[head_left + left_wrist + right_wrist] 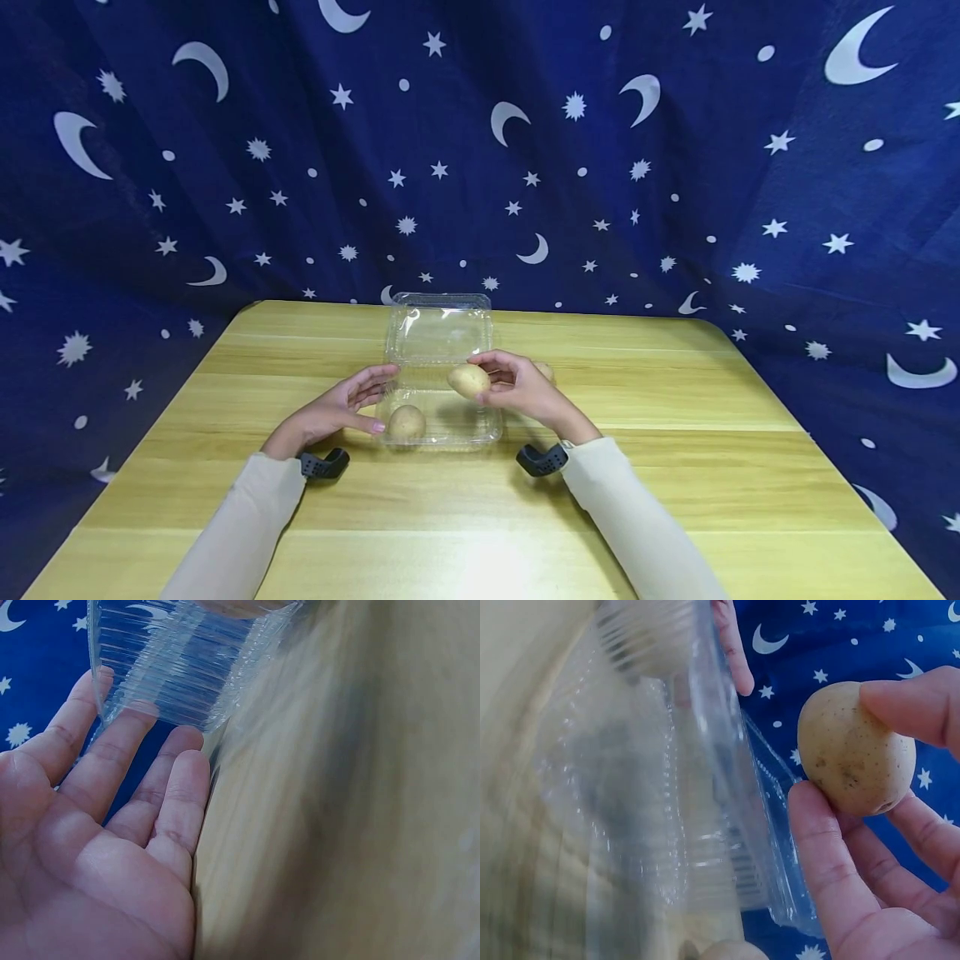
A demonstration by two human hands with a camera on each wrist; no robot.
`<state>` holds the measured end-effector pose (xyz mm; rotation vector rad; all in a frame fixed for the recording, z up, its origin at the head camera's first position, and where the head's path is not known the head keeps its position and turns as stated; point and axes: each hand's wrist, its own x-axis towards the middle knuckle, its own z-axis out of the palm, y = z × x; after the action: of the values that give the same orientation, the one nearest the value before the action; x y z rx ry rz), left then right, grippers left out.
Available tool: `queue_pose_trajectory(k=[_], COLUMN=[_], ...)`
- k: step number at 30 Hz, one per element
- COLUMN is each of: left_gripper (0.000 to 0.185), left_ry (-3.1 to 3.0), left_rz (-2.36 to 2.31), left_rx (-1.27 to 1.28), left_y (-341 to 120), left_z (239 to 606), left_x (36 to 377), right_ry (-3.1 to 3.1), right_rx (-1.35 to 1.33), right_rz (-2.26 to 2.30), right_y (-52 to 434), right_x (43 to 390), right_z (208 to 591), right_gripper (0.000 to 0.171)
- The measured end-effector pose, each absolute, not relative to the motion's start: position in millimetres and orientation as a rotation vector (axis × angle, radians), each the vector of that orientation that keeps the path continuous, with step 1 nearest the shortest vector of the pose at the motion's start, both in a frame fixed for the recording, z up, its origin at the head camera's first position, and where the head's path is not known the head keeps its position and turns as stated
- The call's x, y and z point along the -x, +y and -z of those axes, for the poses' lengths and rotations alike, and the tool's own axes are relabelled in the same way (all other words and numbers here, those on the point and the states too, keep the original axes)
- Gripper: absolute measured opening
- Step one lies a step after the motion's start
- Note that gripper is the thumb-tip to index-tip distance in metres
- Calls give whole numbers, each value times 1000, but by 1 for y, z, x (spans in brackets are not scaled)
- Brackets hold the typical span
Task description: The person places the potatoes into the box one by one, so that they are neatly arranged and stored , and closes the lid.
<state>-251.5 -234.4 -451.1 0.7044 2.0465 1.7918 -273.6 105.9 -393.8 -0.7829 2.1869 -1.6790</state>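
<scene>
A clear plastic clamshell box (459, 427) sits on the table with its lid (441, 331) raised at the back. Inside its left front corner lies a potato (407, 423). My right hand (531, 393) pinches a second potato (855, 748) between thumb and fingers, over the right half of the box. On the box's left side is my left hand (337, 410), fingers spread and only slightly bent. In the left wrist view its fingertips (139, 712) are right at the ribbed plastic wall.
Partly hidden behind the right hand, a third potato (544, 371) lies on the wooden table (637, 500). A dark blue curtain (465, 125) with moons and stars hangs behind the table. Each wrist wears a black band (324, 463).
</scene>
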Motion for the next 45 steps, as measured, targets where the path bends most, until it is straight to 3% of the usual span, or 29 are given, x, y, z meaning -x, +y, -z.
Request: queue_pose_trajectory(k=[45], left_gripper=[96], left_ry=[2013], left_rz=[-1801], left_rx=[-710], left_y=[-235], left_z=[452], left_x=[254], right_ry=[2246], right_rx=[766], right_rz=[1578], right_y=[46], right_x=[276], right_z=[404], right_gripper=[53])
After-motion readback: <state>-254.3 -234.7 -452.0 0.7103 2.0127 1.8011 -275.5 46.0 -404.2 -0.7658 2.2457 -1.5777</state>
